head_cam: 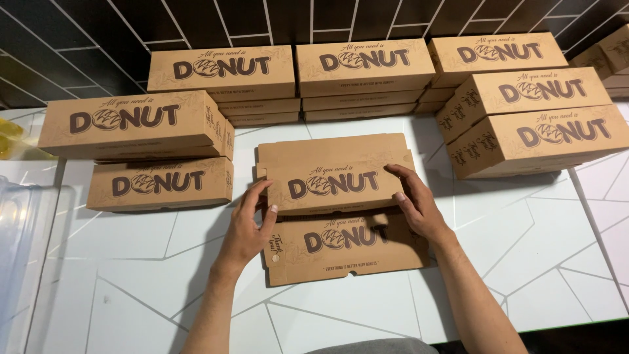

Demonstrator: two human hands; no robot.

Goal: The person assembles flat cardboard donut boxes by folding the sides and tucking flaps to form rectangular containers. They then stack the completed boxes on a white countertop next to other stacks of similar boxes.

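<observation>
Setting: white counter (131,262) marked with thin grey angular lines, backed by a wall of dark tiles (78,39) with pale grout.

Item in hand: one flat brown cardboard box blank (334,210), printed in dark brown, lying at the centre of the counter just before the person. Its upper panels are partly folded up; the lower panel lies flat on the counter, with a small notch in its near edge.

Left hand (247,226): at the blank's left end, fingers bent, thumb and fingertips pinching the left edge of the raised panel. Holding cardboard.

Right hand (413,200): on the blank's right end, palm down, fingers spread flat across the raised panel, thumb along its lower edge. Pressing on, not closed around, the cardboard.

Finished boxes, same brown print, all closed:
- Left stack (137,147): two boxes, upper one set a little askew over the lower, left of the blank and apart from it.
- Back stacks (295,78): two piles side by side against the wall, each several boxes high.
- Right stack (524,118): three boxes or more, stepped, angled toward the blank, near it but not touching.
- Further boxes at the far right edge, cut off by the frame.

Other: clear plastic container (19,229) at the left edge; something yellow (10,134) beyond it, too cropped to identify.
</observation>
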